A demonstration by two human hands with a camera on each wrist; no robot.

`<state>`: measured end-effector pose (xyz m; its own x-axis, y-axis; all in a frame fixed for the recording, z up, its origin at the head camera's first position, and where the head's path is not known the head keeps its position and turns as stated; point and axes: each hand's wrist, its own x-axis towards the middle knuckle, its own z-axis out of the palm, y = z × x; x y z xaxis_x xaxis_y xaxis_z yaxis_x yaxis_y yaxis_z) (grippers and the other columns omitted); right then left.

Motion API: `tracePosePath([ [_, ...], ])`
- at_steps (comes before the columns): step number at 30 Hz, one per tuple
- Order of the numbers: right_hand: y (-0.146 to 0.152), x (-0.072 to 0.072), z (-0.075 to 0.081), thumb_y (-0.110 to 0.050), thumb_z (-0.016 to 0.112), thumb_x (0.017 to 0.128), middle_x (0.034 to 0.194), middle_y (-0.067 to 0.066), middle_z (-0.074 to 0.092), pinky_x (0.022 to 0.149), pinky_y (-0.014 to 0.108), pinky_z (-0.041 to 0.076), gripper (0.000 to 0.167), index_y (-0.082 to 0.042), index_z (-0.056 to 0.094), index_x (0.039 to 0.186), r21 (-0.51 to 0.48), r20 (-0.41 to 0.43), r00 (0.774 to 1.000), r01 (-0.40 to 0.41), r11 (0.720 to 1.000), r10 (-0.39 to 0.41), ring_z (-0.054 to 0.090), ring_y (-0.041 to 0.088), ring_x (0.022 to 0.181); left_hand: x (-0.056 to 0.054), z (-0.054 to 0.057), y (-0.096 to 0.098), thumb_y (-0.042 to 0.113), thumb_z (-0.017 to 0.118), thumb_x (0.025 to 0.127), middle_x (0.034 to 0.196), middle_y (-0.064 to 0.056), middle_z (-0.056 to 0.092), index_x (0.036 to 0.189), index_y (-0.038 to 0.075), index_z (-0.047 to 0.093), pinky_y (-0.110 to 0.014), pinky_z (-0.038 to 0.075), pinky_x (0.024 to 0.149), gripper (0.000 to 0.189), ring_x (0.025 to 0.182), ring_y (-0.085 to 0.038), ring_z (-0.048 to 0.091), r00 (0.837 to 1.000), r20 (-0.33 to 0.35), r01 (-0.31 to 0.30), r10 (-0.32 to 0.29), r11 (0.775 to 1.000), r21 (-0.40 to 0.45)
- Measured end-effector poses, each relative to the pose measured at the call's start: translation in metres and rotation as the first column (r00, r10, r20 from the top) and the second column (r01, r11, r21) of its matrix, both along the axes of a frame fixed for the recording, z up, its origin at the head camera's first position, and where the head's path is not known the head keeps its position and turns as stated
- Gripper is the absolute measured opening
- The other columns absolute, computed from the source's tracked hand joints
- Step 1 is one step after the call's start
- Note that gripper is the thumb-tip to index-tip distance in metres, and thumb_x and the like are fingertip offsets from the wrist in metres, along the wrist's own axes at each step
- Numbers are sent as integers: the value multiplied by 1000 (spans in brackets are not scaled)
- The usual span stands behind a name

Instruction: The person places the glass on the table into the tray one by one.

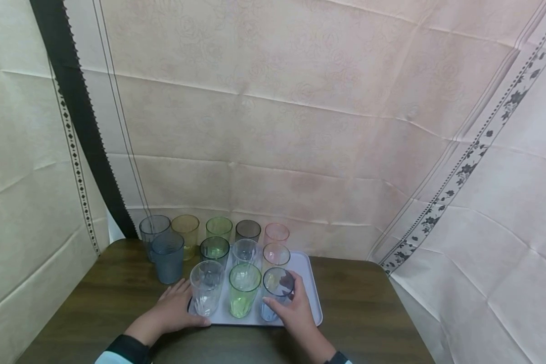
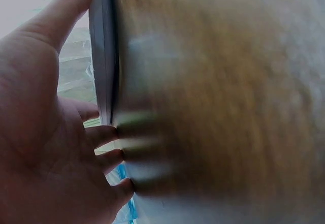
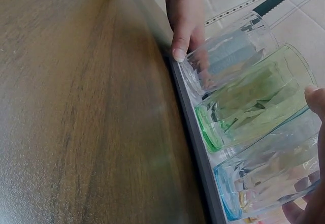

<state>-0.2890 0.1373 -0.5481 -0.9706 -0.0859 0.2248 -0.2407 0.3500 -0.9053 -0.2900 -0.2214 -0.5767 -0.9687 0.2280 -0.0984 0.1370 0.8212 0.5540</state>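
A white tray point(image 1: 313, 298) on the wooden table bears several drinking glasses. My right hand point(image 1: 300, 312) grips a light-blue glass point(image 1: 268, 309) at the tray's front right, thumb on the near side and fingers behind. In the right wrist view the base of this blue glass point(image 3: 228, 193) is by the tray's rim. A green glass point(image 1: 241, 302) stands in the middle of the front row, a clear glass point(image 1: 207, 290) at its left. My left hand point(image 1: 173, 311) rests at the tray's front left corner, fingers spread and thumb along the rim point(image 2: 103, 56).
Behind the front row are a dark glass point(image 1: 215, 248), a clear glass point(image 1: 245, 253) and a pinkish glass point(image 1: 276, 257). A blue-grey glass point(image 1: 168, 263) stands left of the tray. More coloured glasses, including a yellow one point(image 1: 186, 237), line the back before a hanging cloth point(image 1: 255, 126).
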Motion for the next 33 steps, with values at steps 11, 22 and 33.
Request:
tracePosePath([
  [11,3,5,4,-27,98,87,153,19,57,120,71,41,100,-8,37,164,-4,-12,1000,0,1000,0,53,40,146,2,-1,-5,72,91,77,171,-35,37,165,-5,43,-82,23,123,127,159,-61,27,1000,-28,0,0,1000,7],
  [22,37,28,-3,-18,103,80,151,19,61,116,62,50,101,-5,42,160,67,-148,989,4,998,6,59,39,141,35,17,-41,67,93,80,160,-29,55,160,-2,53,-75,43,115,112,148,-56,48,994,-97,-47,52,998,52],
  [33,84,54,-12,-55,98,81,166,15,50,118,63,48,109,-14,42,166,559,-209,976,72,826,56,52,36,150,72,14,-67,81,79,84,160,-36,50,159,-5,51,-79,46,107,117,144,-60,50,983,-154,-109,99,992,-57],
])
